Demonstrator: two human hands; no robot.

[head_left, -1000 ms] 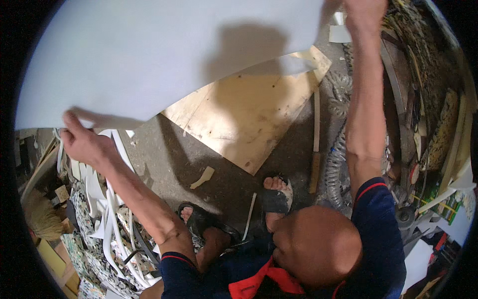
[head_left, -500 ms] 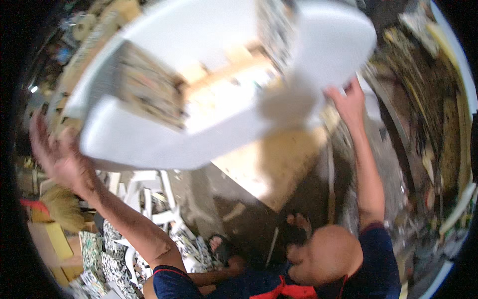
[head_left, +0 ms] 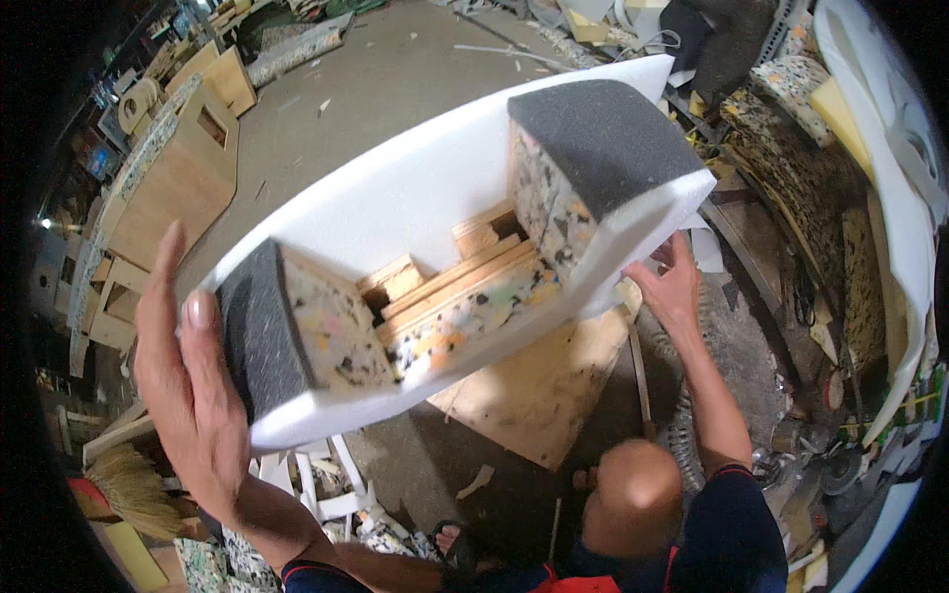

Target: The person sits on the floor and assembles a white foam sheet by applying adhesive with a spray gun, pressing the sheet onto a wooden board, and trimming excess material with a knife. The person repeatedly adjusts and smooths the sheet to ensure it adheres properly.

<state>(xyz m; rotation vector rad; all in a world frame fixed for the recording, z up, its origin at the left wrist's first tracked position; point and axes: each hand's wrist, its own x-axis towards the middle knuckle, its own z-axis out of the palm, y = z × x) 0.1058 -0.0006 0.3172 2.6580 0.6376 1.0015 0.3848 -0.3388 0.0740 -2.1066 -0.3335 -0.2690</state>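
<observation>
In front of me is a curved foam-covered frame (head_left: 336, 198), tilted up to the right. White foam wraps its outside, dark grey foam (head_left: 618, 133) covers both end blocks, and speckled multicoloured foam and wooden slats (head_left: 455, 282) line the inside. My left hand (head_left: 198, 395) lies against the left end block, fingers stretched upward and thumb apart. Under the right end, my right hand (head_left: 672, 292) has bent fingers and a thumb at the lower white edge; some fingertips are hidden behind it. A wooden board (head_left: 544, 395) lies below the frame, partly in shadow.
White and speckled foam scraps (head_left: 336, 494) lie at the lower left near a straw broom (head_left: 138, 494). Wooden frames (head_left: 178, 178) stand at the far left. Foam sheets (head_left: 860, 109) and offcuts pile up along the right. A ribbed hose (head_left: 684, 445) runs beside my right arm.
The frame has come lower and turned so its end blocks and inner slats show clearly. My left hand has moved right, against the end block; my right hand has shifted slightly down.
</observation>
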